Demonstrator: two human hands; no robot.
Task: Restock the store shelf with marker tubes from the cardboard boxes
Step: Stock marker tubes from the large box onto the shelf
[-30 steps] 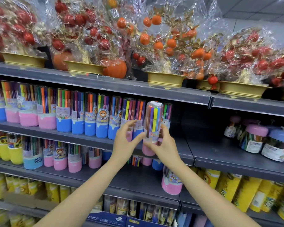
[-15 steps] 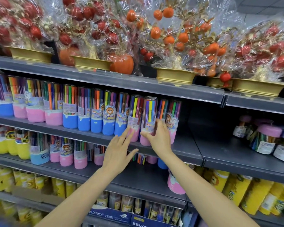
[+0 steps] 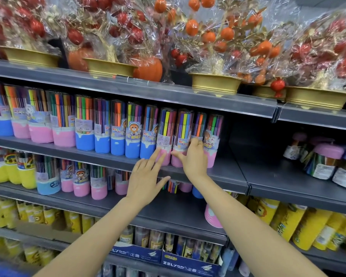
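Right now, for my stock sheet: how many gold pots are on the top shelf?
5 pots along the top shelf: far left, left-centre, centre, a fourth half hidden, far right. Others may sit off frame.

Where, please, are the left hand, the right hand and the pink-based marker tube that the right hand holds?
left hand [image 3: 146,176], head view, back of the hand.
right hand [image 3: 193,158], head view, back of the hand.
pink-based marker tube [image 3: 183,126], head view, clear upper body.

The marker shelf [image 3: 218,172] carries 14 marker tubes [image 3: 165,136] in its front row: 6 with blue bases, 8 with pink. 2 hands [image 3: 146,176] reach toward them. On the top shelf [image 3: 168,96] stand 5 gold pots [image 3: 215,84] of wrapped fruit trees and 2 orange pumpkins [image 3: 150,68].
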